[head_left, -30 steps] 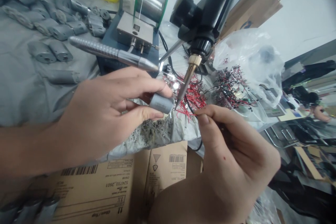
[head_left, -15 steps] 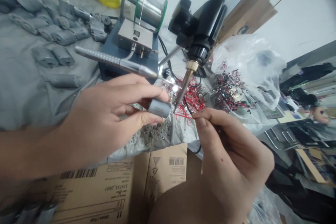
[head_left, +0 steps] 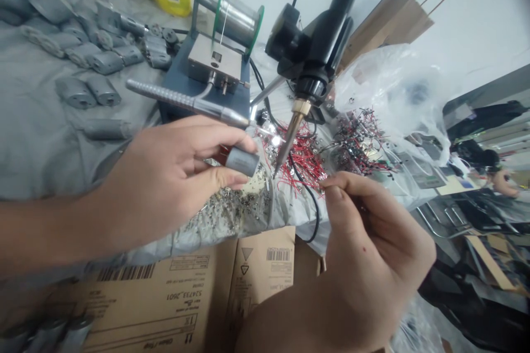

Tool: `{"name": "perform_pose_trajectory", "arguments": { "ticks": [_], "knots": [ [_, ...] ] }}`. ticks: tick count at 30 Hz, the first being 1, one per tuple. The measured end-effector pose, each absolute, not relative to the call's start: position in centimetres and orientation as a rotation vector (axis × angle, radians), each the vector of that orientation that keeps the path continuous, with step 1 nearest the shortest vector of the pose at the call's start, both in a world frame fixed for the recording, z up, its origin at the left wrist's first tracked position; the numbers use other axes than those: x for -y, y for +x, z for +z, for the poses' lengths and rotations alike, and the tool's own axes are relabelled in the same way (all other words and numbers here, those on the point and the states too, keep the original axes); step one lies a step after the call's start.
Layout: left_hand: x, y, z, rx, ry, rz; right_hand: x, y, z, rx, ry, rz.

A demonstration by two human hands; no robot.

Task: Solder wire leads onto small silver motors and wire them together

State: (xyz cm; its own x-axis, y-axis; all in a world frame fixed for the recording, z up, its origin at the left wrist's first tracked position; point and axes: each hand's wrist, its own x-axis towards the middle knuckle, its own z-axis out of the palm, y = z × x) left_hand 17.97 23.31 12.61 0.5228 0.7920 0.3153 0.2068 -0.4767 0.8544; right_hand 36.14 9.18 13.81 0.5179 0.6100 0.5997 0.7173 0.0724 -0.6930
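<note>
My left hand (head_left: pixel 174 176) pinches a small grey cylindrical motor (head_left: pixel 242 161) between thumb and fingers, a little left of the soldering iron tip (head_left: pixel 285 146). The iron hangs tilted from a black holder (head_left: pixel 314 38). A ribbed metal solder-feed tube (head_left: pixel 186 102) points at the tip from the left. My right hand (head_left: pixel 364 253) is closed in a pinch, thumb against forefinger, just right of the tip; a thin wire seems to be in it, but I cannot make it out. A heap of red wires (head_left: pixel 304 157) lies behind the tip.
Several grey motors (head_left: pixel 89 60) lie on the grey cloth at the back left. A solder spool (head_left: pixel 238 14) stands on a blue feeder base. A clear bag with red-black wired parts (head_left: pixel 364 138) sits right. Cardboard boxes (head_left: pixel 165 292) lie in front; solder scraps (head_left: pixel 232 209) sit below the iron.
My left hand has drawn the motor slightly left, away from the iron tip. My right hand has shifted right and a little down, away from the tip.
</note>
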Motion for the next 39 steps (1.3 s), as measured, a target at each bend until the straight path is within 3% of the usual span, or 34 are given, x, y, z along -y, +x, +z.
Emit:
{"name": "perform_pose_trajectory", "arguments": {
  "ticks": [39],
  "knots": [
    [-22.6, 18.6, 13.0, -0.918, 2.144, 1.017, -9.4, 35.3, 15.4, 1.246, -1.637, -0.071]
  ]
}}
